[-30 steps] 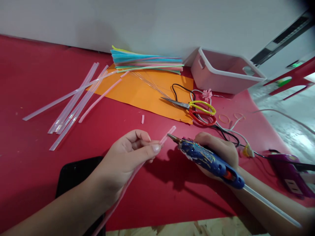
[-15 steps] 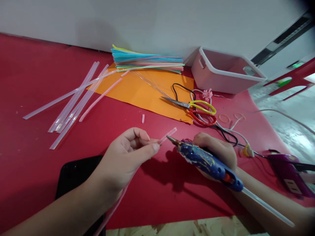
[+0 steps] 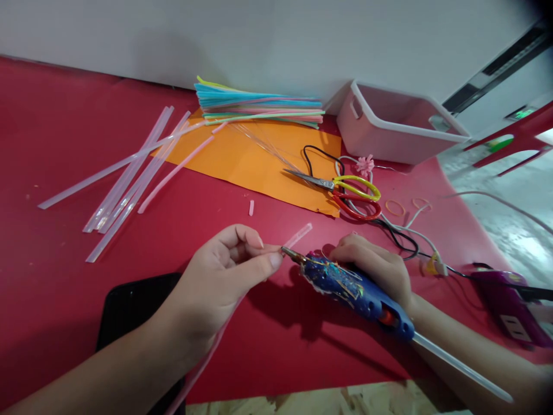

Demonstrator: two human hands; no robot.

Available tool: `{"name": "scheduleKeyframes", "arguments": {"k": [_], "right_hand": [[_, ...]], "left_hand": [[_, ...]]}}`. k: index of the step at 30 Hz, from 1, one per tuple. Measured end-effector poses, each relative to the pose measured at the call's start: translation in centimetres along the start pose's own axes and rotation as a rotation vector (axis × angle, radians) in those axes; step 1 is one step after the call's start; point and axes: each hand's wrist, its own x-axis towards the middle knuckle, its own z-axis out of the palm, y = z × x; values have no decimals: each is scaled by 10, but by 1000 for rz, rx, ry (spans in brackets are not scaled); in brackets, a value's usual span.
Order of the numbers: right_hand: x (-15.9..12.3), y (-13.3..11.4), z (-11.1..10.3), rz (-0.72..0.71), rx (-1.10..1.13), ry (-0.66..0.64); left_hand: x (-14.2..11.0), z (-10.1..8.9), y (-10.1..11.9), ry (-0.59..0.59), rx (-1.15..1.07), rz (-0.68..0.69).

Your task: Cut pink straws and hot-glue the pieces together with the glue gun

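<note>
**Left hand (image 3: 227,268) pinching a pink strip (image 3: 299,235), glue gun (image 3: 352,285) nozzle at its thumb tip**

The left hand holds the strip between thumb and fingertips above the red table (image 3: 56,259), its short end pointing up and away; a pink length trails below the wrist, apparently the same piece. It looks light, soft and bendable, best pinched well back from the nozzle, which may be hot. The right hand (image 3: 375,259) is wrapped around the gun's body; the gun looks rigid and the heavier of the two, with a clear stick (image 3: 462,368) jutting from its rear.

Around them, from the left: loose translucent strips (image 3: 132,167), a black slab (image 3: 129,305) partly under the left forearm, a pink offcut (image 3: 251,208), a colourful bundle (image 3: 259,106) and an orange sheet (image 3: 242,158). Scissors (image 3: 317,183) lie across the sheet's edge, before a pink box (image 3: 384,138). Tangled cables (image 3: 393,237) just beyond the right hand could snag it.
</note>
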Motion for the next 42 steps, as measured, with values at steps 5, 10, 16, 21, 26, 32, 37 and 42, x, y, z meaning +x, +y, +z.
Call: {"name": "scheduleKeyframes", "arguments": {"k": [5, 10, 16, 21, 26, 32, 37, 42], "right_hand": [[-2, 0, 1, 14, 6, -12], [-1, 0, 0, 23, -5, 11], [-1, 1, -1, 26, -4, -6], [-1, 1, -2, 17, 6, -23], [1, 0, -5, 20, -13, -17], [1, -2, 0, 41, -5, 27], [1, -2, 0, 50, -6, 57], [0, 1, -4, 9, -8, -3]], "left_hand": [[0, 0, 0, -13, 1, -12], [0, 0, 0, -10, -7, -6], [0, 0, 0, -17, -18, -16], [0, 0, 0, -23, -32, -11], [0, 0, 0, -22, -21, -8], [0, 0, 1, -24, -29, 3], [2, 1, 1, -11, -35, 5], [0, -1, 0, -13, -35, -1]]}}
